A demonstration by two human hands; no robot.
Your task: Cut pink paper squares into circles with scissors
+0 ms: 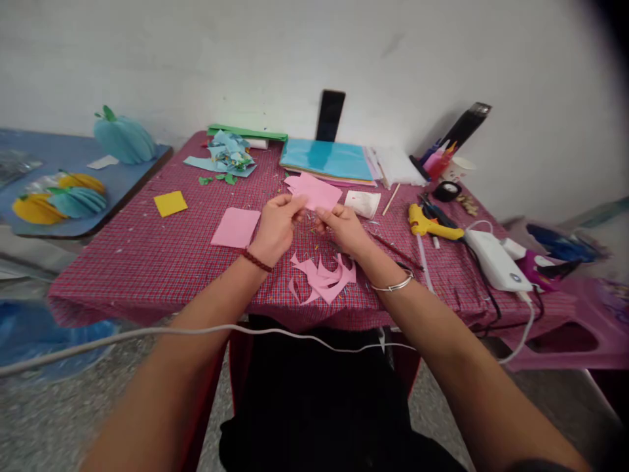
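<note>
Both hands hold a small stack of pink paper point(320, 191) above the middle of the table. My left hand point(278, 226) pinches its lower left side, and my right hand point(345, 229) grips the lower right corner. The sheets look slightly fanned at the upper left. Left of my left hand lies a square pile of pink paper point(236, 227). Curved pink paper scraps point(324, 278) are heaped on the cloth just below my hands. A white printed paper cup or roll point(362, 203) lies right of the held stack.
A checked cloth covers the table point(132, 262). At right are a yellow glue gun point(432, 226), black tape point(447, 191) and a white power strip point(498, 260). Blue sheets point(327, 159) and a phone point(331, 115) stand behind. Paper pumpkins point(125, 136) sit far left. A white cable point(196, 331) crosses in front.
</note>
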